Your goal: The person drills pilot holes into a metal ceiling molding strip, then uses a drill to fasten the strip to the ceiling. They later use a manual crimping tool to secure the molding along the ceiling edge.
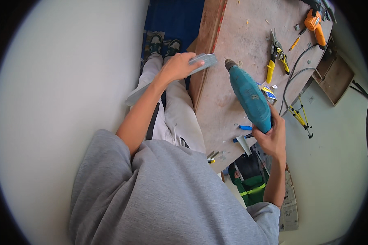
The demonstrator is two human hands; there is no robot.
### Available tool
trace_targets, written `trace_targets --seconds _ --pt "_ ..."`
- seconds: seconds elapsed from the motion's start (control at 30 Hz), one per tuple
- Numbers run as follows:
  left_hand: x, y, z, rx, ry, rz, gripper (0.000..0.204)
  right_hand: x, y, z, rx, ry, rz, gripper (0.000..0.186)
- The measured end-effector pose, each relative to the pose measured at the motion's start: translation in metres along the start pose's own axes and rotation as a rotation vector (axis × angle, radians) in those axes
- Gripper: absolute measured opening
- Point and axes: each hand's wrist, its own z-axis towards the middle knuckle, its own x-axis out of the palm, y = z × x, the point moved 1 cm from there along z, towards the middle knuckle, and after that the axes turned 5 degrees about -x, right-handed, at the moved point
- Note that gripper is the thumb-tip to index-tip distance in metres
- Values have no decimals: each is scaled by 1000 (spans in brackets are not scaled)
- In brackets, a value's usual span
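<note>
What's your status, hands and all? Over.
Left hand gripping long grey metal channel. Right hand holding teal power drill, tip apart from channel. Yellow-handled metal snips lying right of drill's tip, on brown wooden tabletop.

Fisheye view from head height, steeply downward, close above torso (163,196) and workbench (218,96).

The stained, pinkish-brown wooden tabletop (218,92) carries yellow-handled snips (276,46), a slim orange tool (294,43) near them, and an orange power tool (313,23) by the edge. A blue-and-yellow box (269,93), a blue piece (245,128) and scattered scraps (296,27) lie there too.
</note>
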Motion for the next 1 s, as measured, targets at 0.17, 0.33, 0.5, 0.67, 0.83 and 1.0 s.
trace_targets --seconds 0.17,0.33,0.5,0.67,0.83,1.0 --pt "-3 13 13 79 30 41 57 5 3 -5 -25 28 -3 74" --pt "2 19 31 106 53 124 62 10 3 -4 -14 55 -40 75" --pt "-5 15 35 98 127 171 66 17 0 1 -10 84 -42 75" --pt "-13 5 34 40 186 223 63 22 3 6 -2 78 -15 74" --pt "-12 0 27 12 138 214 62 22 9 7 26 106 -58 74" --pt "-11 -4 23 -32 140 200 61 33 13 2 -56 83 -212 78"
